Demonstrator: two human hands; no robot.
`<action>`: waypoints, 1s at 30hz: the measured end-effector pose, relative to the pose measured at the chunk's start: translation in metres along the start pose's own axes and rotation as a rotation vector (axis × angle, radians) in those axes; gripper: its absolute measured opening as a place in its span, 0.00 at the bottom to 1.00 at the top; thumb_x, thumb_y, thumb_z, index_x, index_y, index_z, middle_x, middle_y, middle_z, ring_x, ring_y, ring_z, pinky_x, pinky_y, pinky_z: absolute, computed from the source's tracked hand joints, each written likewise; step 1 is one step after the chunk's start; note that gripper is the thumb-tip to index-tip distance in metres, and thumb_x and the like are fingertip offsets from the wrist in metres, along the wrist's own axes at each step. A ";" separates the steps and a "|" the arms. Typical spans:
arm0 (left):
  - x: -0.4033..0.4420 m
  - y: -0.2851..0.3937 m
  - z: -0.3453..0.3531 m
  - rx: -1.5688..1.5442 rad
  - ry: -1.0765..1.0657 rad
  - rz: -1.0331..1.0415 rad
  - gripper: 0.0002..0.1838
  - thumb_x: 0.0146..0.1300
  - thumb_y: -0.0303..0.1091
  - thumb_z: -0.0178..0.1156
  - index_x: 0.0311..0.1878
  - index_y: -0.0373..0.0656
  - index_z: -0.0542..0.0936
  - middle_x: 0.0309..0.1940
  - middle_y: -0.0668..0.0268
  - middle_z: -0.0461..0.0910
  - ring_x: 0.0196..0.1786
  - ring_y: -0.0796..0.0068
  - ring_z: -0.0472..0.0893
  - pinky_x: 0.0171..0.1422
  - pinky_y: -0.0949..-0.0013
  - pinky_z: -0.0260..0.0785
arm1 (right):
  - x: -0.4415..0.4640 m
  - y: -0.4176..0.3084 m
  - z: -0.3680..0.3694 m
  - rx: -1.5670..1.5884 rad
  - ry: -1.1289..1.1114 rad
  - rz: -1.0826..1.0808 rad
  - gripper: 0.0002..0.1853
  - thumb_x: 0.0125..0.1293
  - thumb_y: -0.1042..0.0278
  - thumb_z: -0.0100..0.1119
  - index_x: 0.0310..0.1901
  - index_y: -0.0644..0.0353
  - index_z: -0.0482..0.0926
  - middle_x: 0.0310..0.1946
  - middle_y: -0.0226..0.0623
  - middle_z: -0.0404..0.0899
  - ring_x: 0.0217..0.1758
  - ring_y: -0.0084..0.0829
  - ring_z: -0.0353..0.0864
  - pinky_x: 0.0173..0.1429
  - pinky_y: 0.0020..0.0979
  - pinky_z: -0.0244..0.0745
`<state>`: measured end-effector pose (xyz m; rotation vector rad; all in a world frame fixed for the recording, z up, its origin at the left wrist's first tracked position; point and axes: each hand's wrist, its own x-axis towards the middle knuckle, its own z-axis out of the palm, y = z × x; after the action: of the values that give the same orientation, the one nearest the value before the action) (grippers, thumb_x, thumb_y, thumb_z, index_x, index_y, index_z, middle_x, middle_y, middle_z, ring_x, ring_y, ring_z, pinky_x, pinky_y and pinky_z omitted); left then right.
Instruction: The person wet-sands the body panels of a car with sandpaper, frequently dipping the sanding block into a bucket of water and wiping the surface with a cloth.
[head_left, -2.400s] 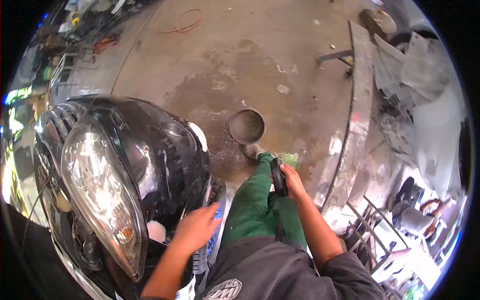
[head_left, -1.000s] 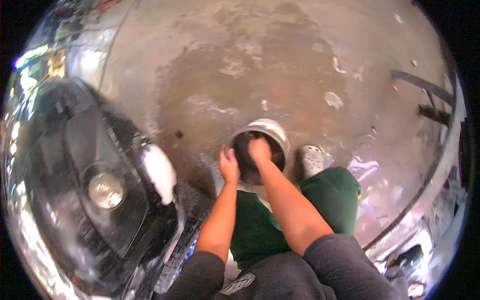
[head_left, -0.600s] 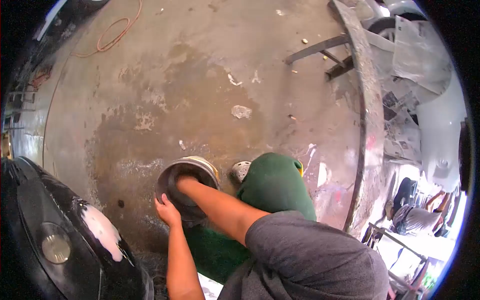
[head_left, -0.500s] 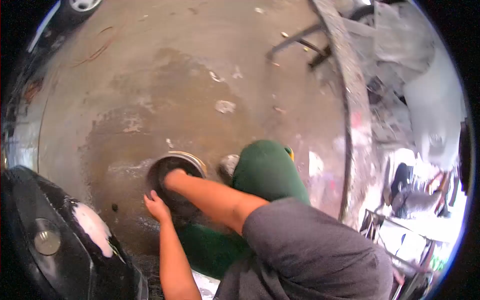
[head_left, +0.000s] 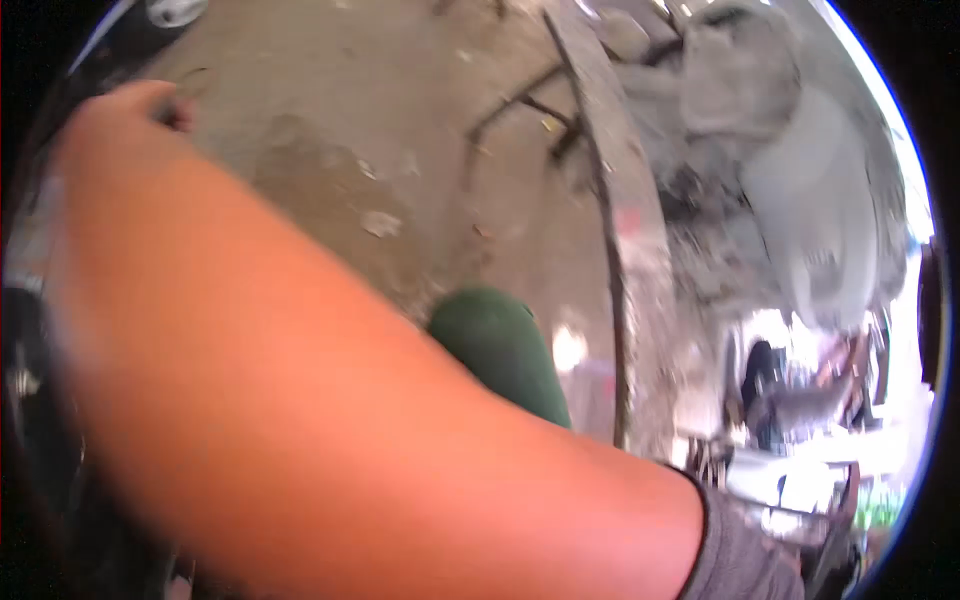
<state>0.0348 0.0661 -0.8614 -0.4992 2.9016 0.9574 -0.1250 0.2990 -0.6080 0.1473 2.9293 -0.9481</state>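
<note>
My right arm point(head_left: 380, 380) reaches across the view from lower right to upper left, large and close to the camera. At its end my right hand point(head_left: 135, 108) is bent at the wrist, its fingers curled and blurred. A dark patch shows between the fingers, too unclear to name. Behind the hand lies the dark body of a car, mostly covered by the arm. My left hand does not show. The bucket seen earlier is hidden behind my forearm. My knee in green trousers point(head_left: 495, 340) sticks out beyond the arm.
Stained, wet-looking concrete floor point(head_left: 300, 70) spreads ahead with scraps on it. A raised ledge point(head_left: 625, 230) runs along the right, near a dark metal stand point(head_left: 520, 100). Past it are a grey covered shape point(head_left: 820, 210) and a bright cluttered area. A car wheel point(head_left: 175, 10) is at top left.
My right hand has come out of the bucket and swung up to the upper left. The arm now covers the bucket, and my left hand is out of sight. The view has shifted.
</note>
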 end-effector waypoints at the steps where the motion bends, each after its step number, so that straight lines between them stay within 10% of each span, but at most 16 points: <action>1: -0.001 -0.006 0.006 -0.007 0.014 -0.006 0.30 0.78 0.46 0.57 0.71 0.30 0.72 0.63 0.38 0.79 0.65 0.36 0.80 0.69 0.48 0.70 | -0.001 -0.002 -0.004 -0.010 -0.003 0.011 0.15 0.62 0.57 0.68 0.49 0.47 0.92 0.50 0.39 0.90 0.53 0.44 0.89 0.54 0.49 0.84; 13: -0.092 0.016 -0.029 -0.119 0.075 -0.283 0.31 0.76 0.41 0.52 0.71 0.23 0.68 0.68 0.31 0.72 0.71 0.32 0.72 0.77 0.46 0.64 | -0.058 0.032 0.000 -0.377 -0.795 -0.417 0.25 0.65 0.43 0.67 0.46 0.61 0.91 0.46 0.50 0.90 0.49 0.48 0.89 0.54 0.49 0.81; 19: -0.137 0.001 -0.033 -0.170 0.080 -0.350 0.35 0.79 0.42 0.52 0.77 0.24 0.60 0.72 0.33 0.70 0.74 0.35 0.70 0.79 0.49 0.61 | -0.125 0.031 0.162 -0.460 -1.068 -0.570 0.29 0.67 0.44 0.61 0.55 0.63 0.88 0.58 0.51 0.86 0.60 0.50 0.85 0.66 0.47 0.76; 26: -0.085 0.012 -0.046 -0.263 0.107 -0.186 0.30 0.82 0.49 0.49 0.70 0.30 0.72 0.64 0.40 0.79 0.68 0.39 0.77 0.71 0.51 0.67 | -0.152 0.143 0.373 -0.130 -0.951 -0.012 0.18 0.65 0.62 0.62 0.54 0.58 0.90 0.57 0.46 0.87 0.62 0.48 0.86 0.65 0.47 0.79; 30: -0.088 0.023 -0.047 -0.255 0.191 -0.190 0.29 0.83 0.51 0.46 0.64 0.30 0.78 0.60 0.38 0.81 0.62 0.38 0.80 0.67 0.53 0.69 | -0.147 0.066 0.131 0.017 -0.817 0.051 0.26 0.71 0.48 0.59 0.57 0.63 0.86 0.58 0.50 0.86 0.62 0.48 0.86 0.66 0.45 0.79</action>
<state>0.1133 0.0818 -0.7978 -0.9110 2.8338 1.3220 0.0322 0.2649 -0.7395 -0.1371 2.1536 -0.7752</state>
